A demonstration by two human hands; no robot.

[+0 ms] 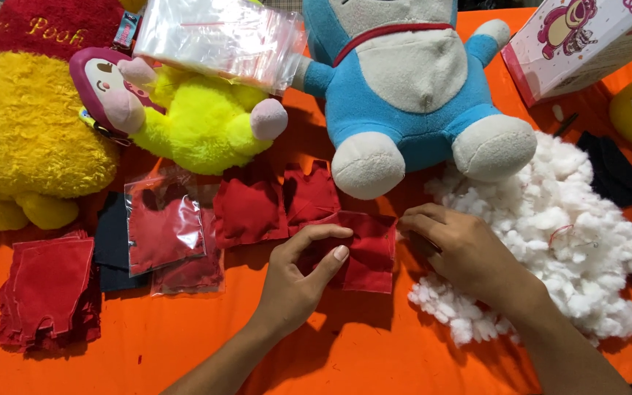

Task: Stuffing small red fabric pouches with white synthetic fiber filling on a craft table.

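Observation:
My left hand pinches the left side of a small red fabric piece lying on the orange table cover, thumb and fingers closed on it. At the same piece's right edge, my right hand has its fingers curled and resting on the edge of a heap of white stuffing. Two more red fabric pieces lie just behind the one held.
A blue and white plush toy sits at the back, a yellow plush with a pink-faced head to its left, a big yellow and red plush far left. Clear bags, bagged red pieces, a red fabric stack, a printed box, dark cloth.

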